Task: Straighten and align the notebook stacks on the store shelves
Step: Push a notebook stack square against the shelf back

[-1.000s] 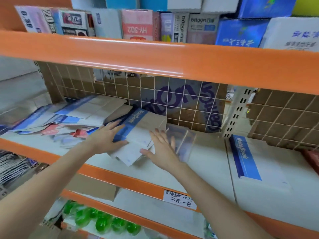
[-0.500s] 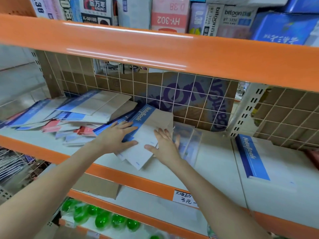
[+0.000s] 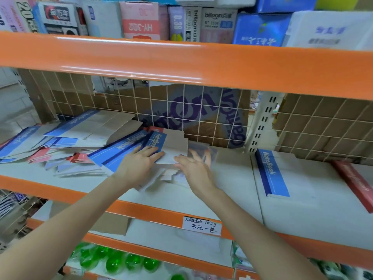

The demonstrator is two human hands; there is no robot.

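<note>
A loose, skewed stack of blue-and-white notebooks point(image 3: 125, 147) lies in the middle of the shelf point(image 3: 232, 182). My left hand point(image 3: 139, 162) rests flat on top of it with straight fingers. My right hand point(image 3: 194, 168) presses against the stack's right edge, fingers extended over a clear plastic sleeve point(image 3: 201, 151). More notebooks point(image 3: 84, 126) lie scattered and fanned out at the left, some with red covers point(image 3: 40, 155). A tidy blue-spined notebook stack point(image 3: 271, 172) sits to the right, with a red-spined one point(image 3: 353, 184) beside it.
An orange shelf beam point(image 3: 181, 63) hangs low overhead, with boxed stationery point(image 3: 141, 19) on top. A wire grid backed by cardboard point(image 3: 191, 114) closes the rear. A handwritten price label point(image 3: 201, 226) sits on the front lip. Green items point(image 3: 113, 259) lie on the shelf below.
Both hands have slid the middle notebook stack farther back on the shelf. The stack has fanned out more, and the camera has tilted slightly.
</note>
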